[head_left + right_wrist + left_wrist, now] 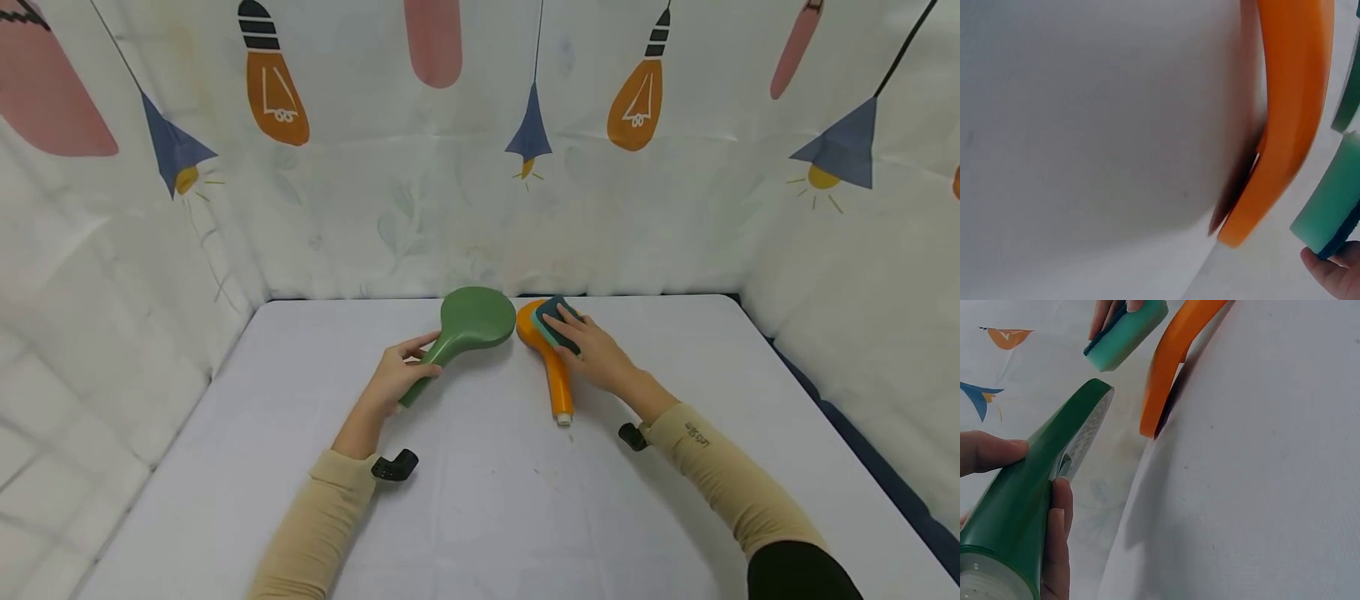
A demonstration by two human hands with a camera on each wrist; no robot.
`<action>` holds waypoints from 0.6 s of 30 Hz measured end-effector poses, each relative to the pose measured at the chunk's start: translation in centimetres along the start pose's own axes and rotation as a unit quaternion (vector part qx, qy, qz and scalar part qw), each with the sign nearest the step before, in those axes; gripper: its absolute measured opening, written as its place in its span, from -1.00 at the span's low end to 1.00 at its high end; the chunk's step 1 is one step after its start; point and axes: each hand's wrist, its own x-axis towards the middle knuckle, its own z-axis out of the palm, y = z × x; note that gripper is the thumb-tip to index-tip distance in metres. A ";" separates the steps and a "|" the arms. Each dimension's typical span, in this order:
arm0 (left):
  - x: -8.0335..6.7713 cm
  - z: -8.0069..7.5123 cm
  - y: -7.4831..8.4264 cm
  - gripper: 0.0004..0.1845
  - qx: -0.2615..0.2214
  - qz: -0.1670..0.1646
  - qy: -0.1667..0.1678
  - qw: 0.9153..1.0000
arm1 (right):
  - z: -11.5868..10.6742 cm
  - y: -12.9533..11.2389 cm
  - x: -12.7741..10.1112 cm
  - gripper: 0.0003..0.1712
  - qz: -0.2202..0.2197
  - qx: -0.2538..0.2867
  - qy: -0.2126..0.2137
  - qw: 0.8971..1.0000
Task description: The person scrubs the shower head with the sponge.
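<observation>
My left hand (pixel 392 377) grips the handle of a green shower head (pixel 477 318), raised at a slant over the table. In the left wrist view, thumb and fingers wrap the green handle, and the nozzle face of the shower head (pixel 1080 434) is turned toward the table. On the right, my right hand (pixel 600 354) holds a sponge (pixel 553 307) with teal foam and a dark scouring side. An orange shower head (pixel 558 383) lies on the table beneath that sponge, its handle toward me. The right wrist view has fingers (pixel 1329 275) on the sponge's dark side.
The white-covered table (pixel 495 517) ends at a patterned fabric curtain (pixel 465 217), which also hangs along both sides. Black wrist cameras (pixel 395 465) sit at both sleeve cuffs. Small specks dot the cloth near the orange handle.
</observation>
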 end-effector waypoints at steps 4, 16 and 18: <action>-0.3 0.3 0.3 -0.29 -0.001 0.008 -0.006 1.000 | 0.5 -0.3 0.3 -0.36 -0.017 0.006 0.009 1.000; -1.0 0.7 1.1 -0.28 -0.003 0.018 -0.017 1.000 | 0.9 -1.5 1.2 -0.33 -0.043 0.042 0.024 0.998; -1.1 0.6 1.3 -0.29 -0.003 0.022 -0.016 1.000 | 0.8 -1.8 1.2 -0.34 -0.049 0.042 0.029 0.997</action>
